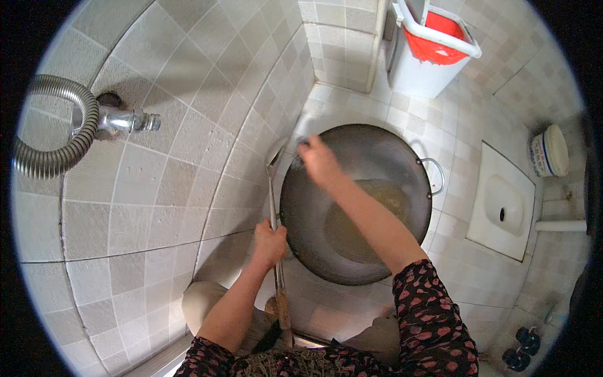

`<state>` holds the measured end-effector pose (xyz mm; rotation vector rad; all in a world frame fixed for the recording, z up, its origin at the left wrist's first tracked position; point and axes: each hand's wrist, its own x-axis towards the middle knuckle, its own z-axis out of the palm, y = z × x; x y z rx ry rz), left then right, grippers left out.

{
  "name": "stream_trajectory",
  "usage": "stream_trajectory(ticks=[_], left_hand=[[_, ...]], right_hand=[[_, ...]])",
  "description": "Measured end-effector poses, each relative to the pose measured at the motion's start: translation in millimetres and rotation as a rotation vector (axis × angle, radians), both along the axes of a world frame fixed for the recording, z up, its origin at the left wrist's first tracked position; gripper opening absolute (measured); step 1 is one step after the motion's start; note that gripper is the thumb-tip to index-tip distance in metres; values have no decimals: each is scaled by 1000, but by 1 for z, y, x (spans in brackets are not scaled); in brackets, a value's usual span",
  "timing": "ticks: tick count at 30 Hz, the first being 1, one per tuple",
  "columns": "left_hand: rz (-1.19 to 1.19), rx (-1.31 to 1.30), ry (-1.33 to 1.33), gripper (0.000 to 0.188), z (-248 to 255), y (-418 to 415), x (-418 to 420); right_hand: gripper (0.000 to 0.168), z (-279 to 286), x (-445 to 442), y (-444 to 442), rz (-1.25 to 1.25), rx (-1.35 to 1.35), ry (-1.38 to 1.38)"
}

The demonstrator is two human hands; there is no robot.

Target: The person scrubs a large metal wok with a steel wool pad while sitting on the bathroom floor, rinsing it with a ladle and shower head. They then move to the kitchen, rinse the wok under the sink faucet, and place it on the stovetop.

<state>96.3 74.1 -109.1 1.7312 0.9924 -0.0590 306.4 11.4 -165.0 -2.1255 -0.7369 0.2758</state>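
A large dark metal wok (365,151) sits on the tiled floor in front of me, with shallow yellowish liquid (346,231) pooled in its bottom. My left hand (270,242) is closed around the metal shaft of a long-handled cooking utensil (272,200), probably a ladle or wok spatula. Its wooden handle end points toward my body, and its metal head lies beyond the wok's left rim. Over the far-left rim, my right hand (321,162) grips a small greyish scrubbing pad (297,160). Motion blur leaves the pad's exact kind unclear.
Tiled wall rises close on the left, carrying a metal tap (125,120) and a coiled flexible hose (89,118). A white bin (419,75) with a red liner stands at the back. To the right are a squat toilet (504,198), a white bucket (549,151) and dark slippers (520,348).
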Motion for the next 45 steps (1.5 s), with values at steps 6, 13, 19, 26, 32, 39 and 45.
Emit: stream_trajectory(ticks=[6,13,19,26,32,39,45], left_hand=[[32,-32,53,24,17,-3,7],[-46,151,55,29,4,9,12],[-49,111,-33,34,-2,5,14],[-25,22,-23,39,10,-2,15],[76,-60,30,39,16,0,16],[87,-89,-2,35,8,-2,15],[113,-115,-60,16,12,-4,14]], right_hand=[[10,3,-84,1,255,-10,-257],[12,8,-34,-4,152,-136,-618],[16,-3,92,-91,-442,-566,-222],[14,-21,73,-212,-413,-890,-323],[30,-61,-18,-214,-59,-703,-517],[25,-72,-25,-146,199,-344,41],[28,-1,-102,-42,236,-30,209]])
